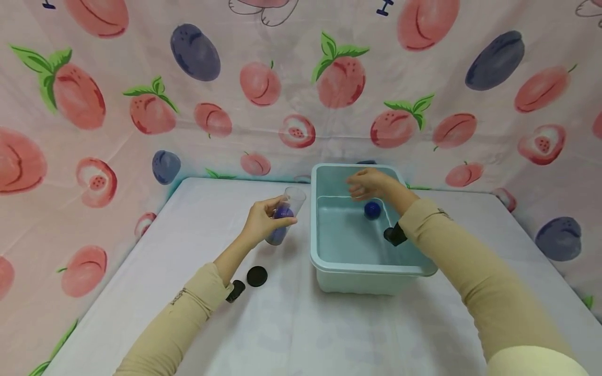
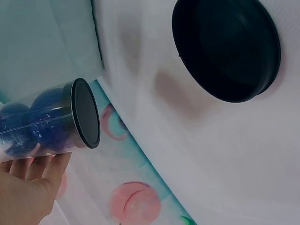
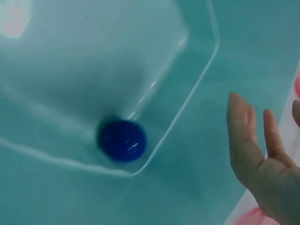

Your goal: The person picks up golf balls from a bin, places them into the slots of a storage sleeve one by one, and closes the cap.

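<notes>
My left hand point(image 1: 260, 222) grips a clear plastic canister point(image 1: 295, 197) just left of the basin, tilted, its open end up. Inside it sit blue balls; two of these balls point(image 2: 50, 119) show in the left wrist view, near the canister's black base point(image 2: 86, 113). Over the back of the light blue basin point(image 1: 371, 269) hovers my right hand point(image 1: 369, 184), fingers loosely bent and holding nothing. One blue ball point(image 3: 123, 140) lies on the basin floor in a corner, below and apart from that hand.
A round black lid point(image 1: 256, 276) lies on the white table point(image 1: 291, 324), near my left wrist. Behind the table hangs a fruit-print cloth point(image 1: 301, 83). The basin's raised walls surround the loose ball.
</notes>
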Tool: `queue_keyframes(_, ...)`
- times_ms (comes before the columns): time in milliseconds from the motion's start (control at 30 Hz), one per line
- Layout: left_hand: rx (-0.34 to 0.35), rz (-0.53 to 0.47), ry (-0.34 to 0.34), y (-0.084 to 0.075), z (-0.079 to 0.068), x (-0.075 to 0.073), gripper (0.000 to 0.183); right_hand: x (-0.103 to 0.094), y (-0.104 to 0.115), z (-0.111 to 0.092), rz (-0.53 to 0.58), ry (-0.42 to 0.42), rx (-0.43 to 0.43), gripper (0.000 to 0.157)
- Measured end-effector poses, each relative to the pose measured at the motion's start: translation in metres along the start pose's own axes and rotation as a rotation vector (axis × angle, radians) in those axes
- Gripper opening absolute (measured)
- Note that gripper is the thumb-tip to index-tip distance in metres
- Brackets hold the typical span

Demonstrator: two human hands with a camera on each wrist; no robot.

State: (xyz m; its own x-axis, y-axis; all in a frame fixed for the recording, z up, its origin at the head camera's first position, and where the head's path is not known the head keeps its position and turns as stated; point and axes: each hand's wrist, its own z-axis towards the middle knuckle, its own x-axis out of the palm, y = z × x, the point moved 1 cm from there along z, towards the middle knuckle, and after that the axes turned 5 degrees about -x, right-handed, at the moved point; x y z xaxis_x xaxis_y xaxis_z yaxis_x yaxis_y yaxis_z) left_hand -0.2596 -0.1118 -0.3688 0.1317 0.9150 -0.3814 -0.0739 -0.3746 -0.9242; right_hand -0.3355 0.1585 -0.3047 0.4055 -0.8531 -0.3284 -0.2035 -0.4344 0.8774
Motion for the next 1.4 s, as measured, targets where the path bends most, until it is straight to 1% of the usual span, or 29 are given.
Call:
queue_keyframes(133, -0.012, 0.002, 0.005, 0.0, -0.002, 0.0, 0.065, -0.011, -0.007, 0.002, -0.116, -0.038, 0.052, 0.056)
queue_keyframes(200, -0.005, 0.002, 0.005, 0.001, -0.003, 0.0, 0.064, -0.015, -0.01, 0.003, -0.159, -0.061, 0.069, 0.058)
queue_keyframes(267, 0.005, 0.0, 0.0, 0.002, -0.004, 0.0, 0.064, -0.019, -0.018, 0.01, -0.191, -0.08, 0.075, 0.059)
queue_keyframes(333, 0.008, 0.005, -0.006, 0.004, -0.007, -0.001, 0.064, -0.027, -0.034, 0.029, -0.207, -0.093, 0.09, 0.061)
queue_keyframes(400, -0.001, 0.014, -0.005, 0.007, -0.009, -0.001, 0.064, -0.041, -0.063, 0.062, -0.213, -0.097, 0.095, 0.062)
queue_keyframes(467, -0.01, 0.025, -0.001, 0.009, -0.012, -0.001, 0.065, -0.056, -0.093, 0.095, -0.206, -0.077, 0.139, 0.069)
queue_keyframes(500, -0.01, 0.03, 0.001, 0.011, -0.013, -0.001, 0.065, -0.062, -0.105, 0.109, -0.198, -0.069, 0.163, 0.072)
queue_keyframes(533, -0.008, 0.036, 0.0, 0.011, -0.013, -0.001, 0.064, -0.067, -0.117, 0.121, -0.197, -0.068, 0.168, 0.077)
queue_keyframes(567, -0.005, 0.038, -0.004, 0.012, -0.013, -0.001, 0.064, -0.07, -0.126, 0.131, -0.197, -0.073, 0.172, 0.078)
queue_keyframes(600, 0.0, 0.038, -0.009, 0.012, -0.013, -0.002, 0.063, -0.07, -0.13, 0.135, -0.202, -0.079, 0.185, 0.083)
queue_keyframes(633, 0.004, 0.037, -0.014, 0.012, -0.012, -0.002, 0.062, -0.069, -0.129, 0.134, -0.2, -0.071, 0.209, 0.086)
queue_keyframes(733, 0.015, 0.031, -0.021, 0.009, -0.01, -0.003, 0.062, -0.06, -0.119, 0.124, -0.229, -0.079, 0.212, 0.093)
queue_keyframes(800, 0.013, 0.023, -0.017, 0.007, -0.008, -0.004, 0.063, -0.055, -0.108, 0.114, -0.232, -0.064, 0.245, 0.101)
queue_keyframes(833, 0.011, 0.02, -0.014, 0.006, -0.007, -0.004, 0.064, -0.055, -0.107, 0.113, -0.232, -0.055, 0.245, 0.104)
queue_keyframes(867, 0.01, 0.021, -0.013, 0.006, -0.007, -0.005, 0.064, -0.056, -0.108, 0.114, -0.235, -0.058, 0.246, 0.105)
queue_keyframes(967, 0.004, 0.014, -0.008, 0.005, -0.006, -0.005, 0.065, -0.063, -0.12, 0.129, -0.25, -0.063, 0.239, 0.108)
queue_keyframes(1000, 0.006, 0.012, -0.004, 0.004, -0.006, -0.006, 0.065, -0.066, -0.125, 0.136, -0.259, -0.058, 0.244, 0.106)
queue_keyframes(1100, 0.012, 0.002, 0.002, 0.004, -0.005, -0.006, 0.065, -0.071, -0.135, 0.148, -0.304, -0.095, 0.223, 0.1)
queue_keyframes(1167, 0.016, 0.004, 0.003, 0.003, -0.005, -0.006, 0.065, -0.069, -0.132, 0.148, -0.299, -0.091, 0.243, 0.097)
queue_keyframes(1200, 0.016, 0.004, 0.002, 0.003, -0.005, -0.006, 0.065, -0.066, -0.127, 0.144, -0.298, -0.081, 0.255, 0.094)
queue_keyframes(1233, 0.012, 0.005, -0.001, 0.003, -0.005, -0.007, 0.066, -0.061, -0.122, 0.137, -0.308, -0.084, 0.25, 0.092)
queue_keyframes(1267, 0.008, 0.009, -0.003, 0.002, -0.005, -0.007, 0.066, -0.059, -0.117, 0.132, -0.302, -0.058, 0.253, 0.088)
queue_keyframes(1333, -0.002, 0.017, -0.004, 0.002, -0.006, -0.007, 0.066, -0.042, -0.097, 0.107, -0.308, -0.02, 0.285, 0.083)
queue_keyframes(1400, -0.009, 0.025, -0.002, 0.003, -0.007, -0.006, 0.066, -0.026, -0.081, 0.081, -0.348, 0.025, 0.281, 0.075)
